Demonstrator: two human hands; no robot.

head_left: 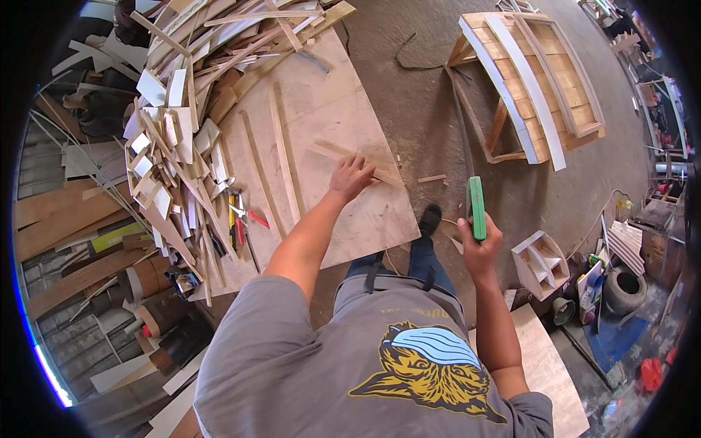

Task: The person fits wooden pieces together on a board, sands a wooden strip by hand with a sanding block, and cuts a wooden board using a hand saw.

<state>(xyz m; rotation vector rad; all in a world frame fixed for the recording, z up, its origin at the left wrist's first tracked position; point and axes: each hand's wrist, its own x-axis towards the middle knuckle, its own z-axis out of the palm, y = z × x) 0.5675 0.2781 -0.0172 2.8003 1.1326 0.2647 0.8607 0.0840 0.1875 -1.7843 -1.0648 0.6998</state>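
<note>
My left hand (353, 177) is on a short wooden strip (387, 178) near the right edge of a plywood sheet (343, 95), its fingers bent over the wood. In my right hand (482, 244) is a green-handled saw (477, 208), held upright beyond the sheet's edge. Its thin blade points away from me and is hard to make out against the floor. Two long wooden strips (283, 146) lie on the plywood to the left of my left hand. A small offcut (432, 179) rests on the floor between my hands.
Scrap wood (182, 146) is heaped along the sheet's left side, with red-handled pliers (257, 219) at its edge. A slatted wooden frame (544, 80) stands at the far right. A small wooden box (540, 264) and a tyre (626, 289) are on the right.
</note>
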